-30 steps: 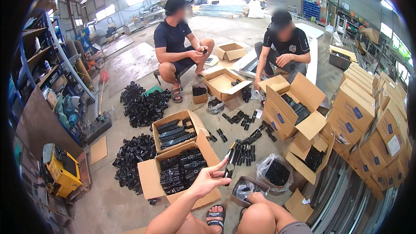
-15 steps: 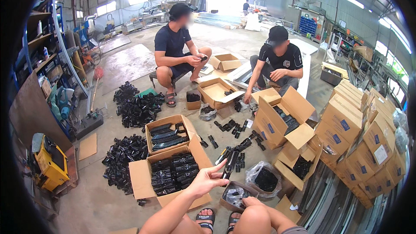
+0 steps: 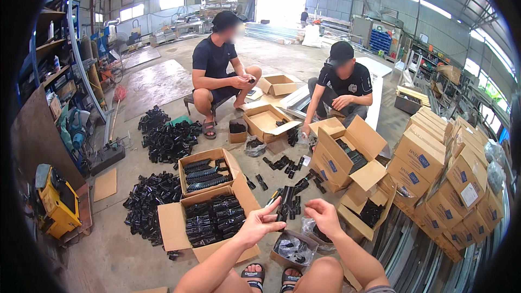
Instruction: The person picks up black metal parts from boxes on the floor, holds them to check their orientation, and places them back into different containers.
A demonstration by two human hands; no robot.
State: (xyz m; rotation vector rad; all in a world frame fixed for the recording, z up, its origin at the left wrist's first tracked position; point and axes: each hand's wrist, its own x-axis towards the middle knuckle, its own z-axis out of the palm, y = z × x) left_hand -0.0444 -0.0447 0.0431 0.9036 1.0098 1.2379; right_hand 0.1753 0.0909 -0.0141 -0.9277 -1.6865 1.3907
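My left hand (image 3: 261, 227) holds an elongated black bracket-like part (image 3: 284, 207) upright between thumb and fingers. A thin stick with a yellow end (image 3: 273, 197) shows beside it; I cannot tell whether that hand grips it too. My right hand (image 3: 324, 218) is raised to the right of the part, apart from it, fingers curled and pinched. Whatever they hold is too small to make out. Below my hands stands a small carton (image 3: 286, 262) with clear plastic bagging inside. A plastic bag of small black pieces (image 3: 321, 233) is partly behind my right hand.
Left of my hands, an open carton (image 3: 172, 227) holds rows of black parts, with another filled carton (image 3: 234, 167) behind. Loose black parts (image 3: 149, 204) lie heaped beside them. Two people (image 3: 214, 70) (image 3: 347, 84) crouch opposite. Stacked cartons (image 3: 415, 165) and metal profiles (image 3: 401, 255) line the right.
My right hand has come up out of the small carton to beside the black part. My left hand stays nearly in place with its part.
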